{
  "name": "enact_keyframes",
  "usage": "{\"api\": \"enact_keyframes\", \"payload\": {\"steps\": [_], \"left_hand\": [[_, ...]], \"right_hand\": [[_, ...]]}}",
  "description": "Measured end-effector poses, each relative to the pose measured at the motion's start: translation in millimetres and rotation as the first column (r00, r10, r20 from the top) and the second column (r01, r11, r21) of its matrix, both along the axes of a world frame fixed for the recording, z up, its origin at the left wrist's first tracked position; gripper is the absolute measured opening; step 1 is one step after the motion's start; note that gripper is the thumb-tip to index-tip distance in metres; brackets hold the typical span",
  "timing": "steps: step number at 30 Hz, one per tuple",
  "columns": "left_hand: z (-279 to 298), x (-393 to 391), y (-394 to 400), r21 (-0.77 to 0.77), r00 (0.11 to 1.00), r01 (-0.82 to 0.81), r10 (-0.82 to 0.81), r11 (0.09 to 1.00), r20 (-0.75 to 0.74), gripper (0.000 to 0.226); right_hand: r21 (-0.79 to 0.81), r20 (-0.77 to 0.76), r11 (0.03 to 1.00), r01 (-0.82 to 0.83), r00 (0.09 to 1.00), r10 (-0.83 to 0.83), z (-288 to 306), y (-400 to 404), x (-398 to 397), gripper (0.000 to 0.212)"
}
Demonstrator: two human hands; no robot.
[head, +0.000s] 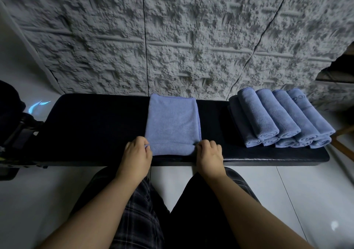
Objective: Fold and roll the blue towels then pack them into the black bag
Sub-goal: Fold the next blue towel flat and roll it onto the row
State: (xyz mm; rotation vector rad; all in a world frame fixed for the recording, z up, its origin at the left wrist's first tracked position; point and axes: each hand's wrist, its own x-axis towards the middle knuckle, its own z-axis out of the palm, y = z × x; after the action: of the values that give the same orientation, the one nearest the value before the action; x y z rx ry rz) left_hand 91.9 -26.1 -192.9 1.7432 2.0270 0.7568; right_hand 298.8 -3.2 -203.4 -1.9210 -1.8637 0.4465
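The head view looks down on a long black padded desk [92, 126] set against a rough grey wall [191, 38]. A folded blue towel [172, 122] lies flat at its middle, a long strip running away from the person, with its near end turned over into the first low turn of a roll.

The left hand [137, 153] sits at the near left corner of that turn, its fingers [144, 143] curled and pinching the towel's edge. The right hand [208, 153] sits at the near right corner, fingers [206, 144] bent over and grasping the rolled end. Neither hand is released.

On the right part of the desk a stack of rolled towels [281, 120] lies side by side in two layers, roughly nine rolls, ends toward the person.

A dark shape at the far left edge [9, 103] may be the black bag, but it is too dim to tell.

My judgement: most of the rolling is done, this towel is folded and barely begun as a roll, and all the packing appears to be left.
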Motion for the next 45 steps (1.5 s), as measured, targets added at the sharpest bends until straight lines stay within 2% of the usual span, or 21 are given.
{"api": "enact_keyframes", "payload": {"steps": [2,4,7,9,11,15,20,25,31,36,41,43,45], "left_hand": [[-0.7,0.2,0.8,0.047,0.999,-0.021,0.023,0.999,-0.029,0.005],[-1.3,-1.7,2.4,0.113,0.998,-0.035,0.041,0.993,-0.048,0.013],[-2.2,-3.3,4.2,0.196,0.982,0.124,-0.093,0.973,-0.162,0.029],[-3.1,-3.6,2.9,0.203,0.964,0.211,-0.169,0.956,-0.204,0.038],[-5.4,-4.4,1.0,0.195,0.963,0.222,-0.184,0.955,-0.195,0.042],[-8.9,-5.1,-1.8,0.148,0.966,0.223,-0.198,0.963,-0.168,0.032],[-16.3,-10.7,3.8,0.119,0.971,0.230,-0.220,0.966,-0.096,0.040],[-14.1,-12.4,5.1,0.123,0.965,0.261,-0.254,0.958,-0.065,0.032],[-8.0,-13.1,7.3,0.074,0.976,0.215,-0.216,0.974,-0.003,0.025],[0.1,-10.2,0.8,-0.069,0.988,0.114,-0.106,0.991,0.114,0.031],[-2.6,-8.5,1.5,-0.052,0.996,0.076,-0.074,0.996,0.042,0.028],[-4.7,-6.7,3.1,-0.002,1.000,0.030,-0.030,1.000,-0.004,0.023],[-3.4,-6.6,4.2,0.056,1.000,-0.027,0.027,0.998,0.010,0.016]], "right_hand": [[0.065,0.056,0.998,0.002,0.998,-0.005,0.4,0.4,0.4,0.028],[0.160,0.143,0.987,-0.037,0.990,0.014,5.2,-0.6,-0.1,0.011],[0.217,0.224,0.955,-0.202,0.963,0.152,13.1,-2.2,-1.5,0.024],[0.233,0.199,0.931,-0.282,0.951,0.239,13.6,-1.9,-1.7,0.030],[0.225,0.172,0.927,-0.301,0.948,0.267,12.4,-0.8,-1.4,0.031],[0.168,0.124,0.940,-0.296,0.953,0.278,8.5,-2.9,-1.7,0.029],[0.120,0.088,0.944,-0.308,0.950,0.299,3.4,-2.1,2.8,0.025],[0.085,0.024,0.942,-0.326,0.945,0.325,3.5,0.4,7.0,0.027],[0.052,0.024,0.949,-0.311,0.950,0.310,7.8,4.3,12.5,0.026],[-0.118,-0.085,0.968,-0.223,0.973,0.214,12.6,-0.2,14.1,0.024],[-0.177,-0.072,0.972,-0.152,0.987,0.141,12.8,0.0,7.9,0.029],[-0.141,-0.016,0.981,-0.131,0.991,0.130,10.5,-1.0,7.1,0.041],[-0.079,0.016,0.990,-0.113,0.993,0.115,7.7,-2.7,6.2,0.065]]}}
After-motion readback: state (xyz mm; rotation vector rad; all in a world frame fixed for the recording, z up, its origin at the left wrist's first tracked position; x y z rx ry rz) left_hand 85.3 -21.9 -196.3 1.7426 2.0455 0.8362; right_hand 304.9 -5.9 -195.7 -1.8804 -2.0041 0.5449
